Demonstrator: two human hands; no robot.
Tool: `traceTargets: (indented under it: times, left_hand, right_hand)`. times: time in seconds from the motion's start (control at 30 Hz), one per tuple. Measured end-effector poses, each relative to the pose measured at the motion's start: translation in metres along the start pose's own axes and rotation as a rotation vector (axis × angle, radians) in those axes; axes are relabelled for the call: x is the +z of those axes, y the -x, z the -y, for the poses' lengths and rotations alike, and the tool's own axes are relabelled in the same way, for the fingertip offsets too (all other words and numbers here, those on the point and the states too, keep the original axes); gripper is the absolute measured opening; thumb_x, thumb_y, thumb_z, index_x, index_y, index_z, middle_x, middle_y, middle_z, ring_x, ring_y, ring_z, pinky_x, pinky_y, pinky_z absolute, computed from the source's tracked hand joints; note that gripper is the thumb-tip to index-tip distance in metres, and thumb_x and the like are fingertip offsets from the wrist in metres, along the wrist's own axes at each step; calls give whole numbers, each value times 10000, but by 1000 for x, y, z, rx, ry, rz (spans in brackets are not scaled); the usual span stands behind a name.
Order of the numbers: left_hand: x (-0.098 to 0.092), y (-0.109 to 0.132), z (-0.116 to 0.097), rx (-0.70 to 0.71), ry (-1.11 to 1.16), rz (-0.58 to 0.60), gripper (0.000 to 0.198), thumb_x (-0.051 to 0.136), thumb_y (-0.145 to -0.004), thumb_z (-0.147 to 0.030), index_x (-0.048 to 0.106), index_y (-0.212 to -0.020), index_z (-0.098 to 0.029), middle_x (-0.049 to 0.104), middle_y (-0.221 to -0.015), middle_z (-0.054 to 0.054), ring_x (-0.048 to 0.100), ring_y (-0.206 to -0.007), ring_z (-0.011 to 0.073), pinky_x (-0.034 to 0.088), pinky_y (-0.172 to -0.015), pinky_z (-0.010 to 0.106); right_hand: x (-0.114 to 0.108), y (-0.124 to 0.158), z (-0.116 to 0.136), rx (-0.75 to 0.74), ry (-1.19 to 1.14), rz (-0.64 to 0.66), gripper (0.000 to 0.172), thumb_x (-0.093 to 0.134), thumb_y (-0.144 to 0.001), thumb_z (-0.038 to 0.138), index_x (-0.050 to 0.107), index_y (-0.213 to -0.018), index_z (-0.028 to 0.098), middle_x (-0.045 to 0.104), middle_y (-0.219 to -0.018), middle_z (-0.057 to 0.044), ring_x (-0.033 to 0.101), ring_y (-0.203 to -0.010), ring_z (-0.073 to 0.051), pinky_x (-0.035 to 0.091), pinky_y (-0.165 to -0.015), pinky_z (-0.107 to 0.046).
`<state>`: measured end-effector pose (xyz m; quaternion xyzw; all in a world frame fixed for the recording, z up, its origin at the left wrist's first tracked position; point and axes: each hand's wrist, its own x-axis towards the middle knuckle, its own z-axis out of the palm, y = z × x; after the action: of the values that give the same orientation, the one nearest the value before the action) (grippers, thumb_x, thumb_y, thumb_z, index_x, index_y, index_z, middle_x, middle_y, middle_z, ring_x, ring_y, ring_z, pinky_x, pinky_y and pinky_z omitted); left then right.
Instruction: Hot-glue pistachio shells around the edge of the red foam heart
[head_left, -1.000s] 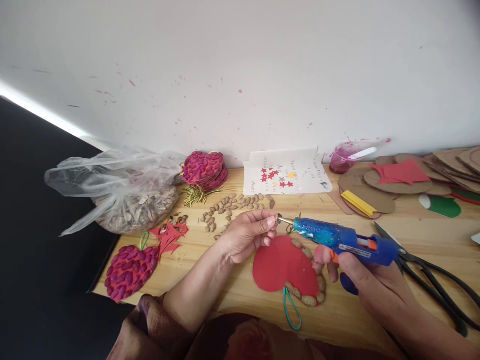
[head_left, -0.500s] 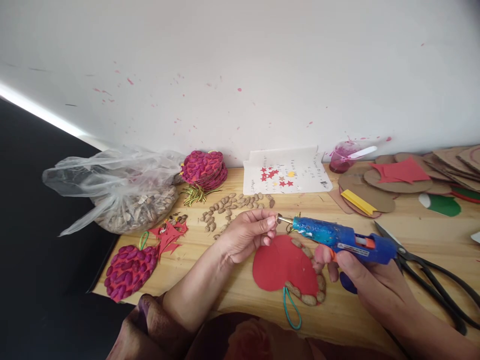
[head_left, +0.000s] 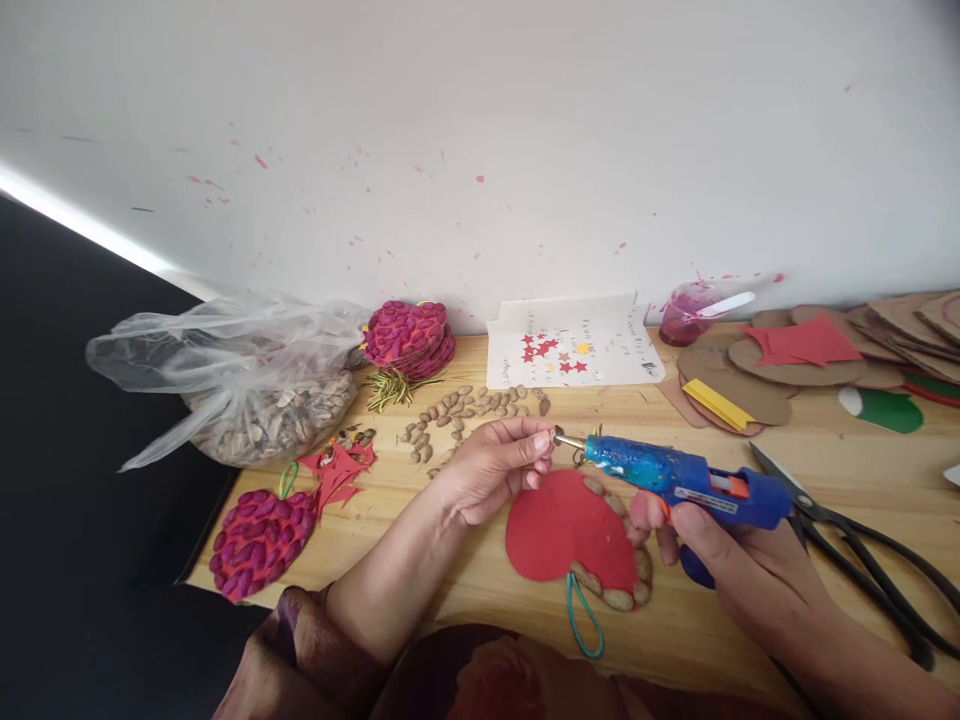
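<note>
Indoors, wooden tabletop point(head_left: 622, 415), spattered wall point(head_left: 450, 110), left fingers point(head_left: 529, 449) pinching brown piece point(head_left: 556, 434), right fingers point(head_left: 695, 522) round glue gun point(head_left: 649, 468)

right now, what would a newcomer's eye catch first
The blue glue gun in the right hand points its nozzle at a small brown piece in the left hand. Below lies a red cutout partly edged with nuts. A clear plastic bag sits at the left.

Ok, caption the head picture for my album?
Left grip pinches a small brown piece; right grip holds a blue plastic glue gun.
</note>
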<state>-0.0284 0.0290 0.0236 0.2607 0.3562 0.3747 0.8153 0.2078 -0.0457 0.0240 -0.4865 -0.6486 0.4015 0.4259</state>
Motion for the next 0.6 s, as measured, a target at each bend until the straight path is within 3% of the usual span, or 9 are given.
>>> traceTargets:
  times: [0.13, 0.6]
  left_hand:
    - [0, 0, 0, 1, -2, -4, 326, 922, -630, -246, 723, -847, -105, 614, -629, 19, 561, -570, 78, 434, -500, 148]
    - [1, 1, -2, 8, -6, -23, 359, 934, -607, -259, 706, -835, -101, 593, -643, 4, 547, -577, 71, 420, -499, 147]
  right_hand:
    - [-2, 3, -5, -1, -27, 62, 282, 462, -991, 413, 655, -861, 256, 624, -715, 2, 568, -590, -161, 455, -545, -299]
    - [0, 4, -10, 57, -57, 79, 258, 482, -989, 400, 653, -877, 243, 660, -780, -25, 600, -662, -189, 464, -589, -322]
